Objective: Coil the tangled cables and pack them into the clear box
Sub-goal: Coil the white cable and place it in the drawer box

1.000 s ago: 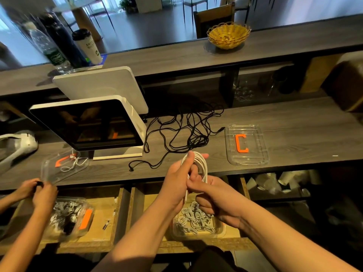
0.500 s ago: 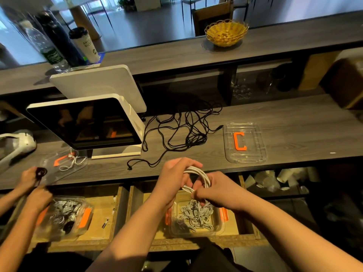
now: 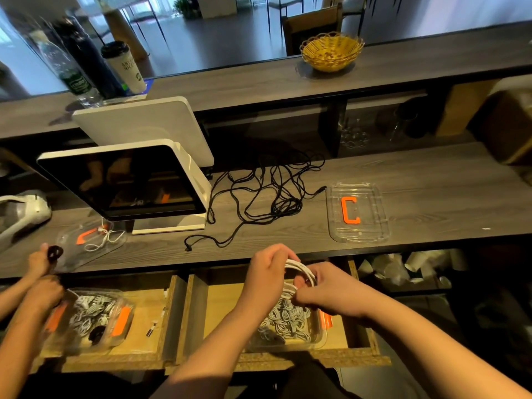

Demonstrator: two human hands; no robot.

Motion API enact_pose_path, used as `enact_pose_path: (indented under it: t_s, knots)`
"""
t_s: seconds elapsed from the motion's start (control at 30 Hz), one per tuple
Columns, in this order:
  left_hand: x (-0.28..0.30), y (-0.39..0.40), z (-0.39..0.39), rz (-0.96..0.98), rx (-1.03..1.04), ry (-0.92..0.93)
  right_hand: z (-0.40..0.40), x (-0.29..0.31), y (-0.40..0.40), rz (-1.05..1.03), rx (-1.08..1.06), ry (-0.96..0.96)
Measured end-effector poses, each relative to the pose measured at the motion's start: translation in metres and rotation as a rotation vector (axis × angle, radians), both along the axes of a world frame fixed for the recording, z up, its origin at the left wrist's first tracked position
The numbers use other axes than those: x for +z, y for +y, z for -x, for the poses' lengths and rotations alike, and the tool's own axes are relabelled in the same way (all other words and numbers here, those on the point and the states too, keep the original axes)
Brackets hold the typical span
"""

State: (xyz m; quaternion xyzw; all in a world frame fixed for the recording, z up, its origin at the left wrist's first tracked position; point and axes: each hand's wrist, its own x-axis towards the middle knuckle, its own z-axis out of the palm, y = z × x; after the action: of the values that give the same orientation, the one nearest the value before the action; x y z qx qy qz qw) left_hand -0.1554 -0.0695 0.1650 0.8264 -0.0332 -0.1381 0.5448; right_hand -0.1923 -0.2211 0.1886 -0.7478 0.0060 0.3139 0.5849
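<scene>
Two-tier grey wood counter (image 3: 403, 180), open wooden drawers (image 3: 138, 326)

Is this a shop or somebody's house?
Most likely a shop, probably a café counter. A checkout screen stands on the counter, stacked paper cups sit on a shelf beneath it, and past the counter there are chairs on an open floor.
</scene>
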Motion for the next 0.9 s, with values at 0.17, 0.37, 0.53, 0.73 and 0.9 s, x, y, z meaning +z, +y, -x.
enact_pose_path:
  t_s: [0.17, 0.37, 0.53, 0.73, 0.9]
  knots:
    - [-0.003, -0.001, 0.001, -0.04, -0.032, 0.011, 0.001, -0.005, 0.0, -0.011, 0.02, 0.034]
    - [0.003, -0.006, 0.0, -0.056, -0.026, -0.058, -0.006, 0.001, -0.005, -0.029, 0.022, 0.009]
    - [0.004, -0.005, -0.003, -0.008, -0.016, -0.098, -0.01, 0.0, -0.009, -0.074, 0.021, -0.007]
    - [-0.008, -0.001, -0.01, -0.09, 0.149, -0.185, -0.019, -0.009, -0.019, -0.073, -0.223, -0.143]
    - [-0.012, -0.01, -0.017, 0.0, 0.205, -0.097, -0.029, -0.032, -0.034, -0.065, -0.298, -0.24]
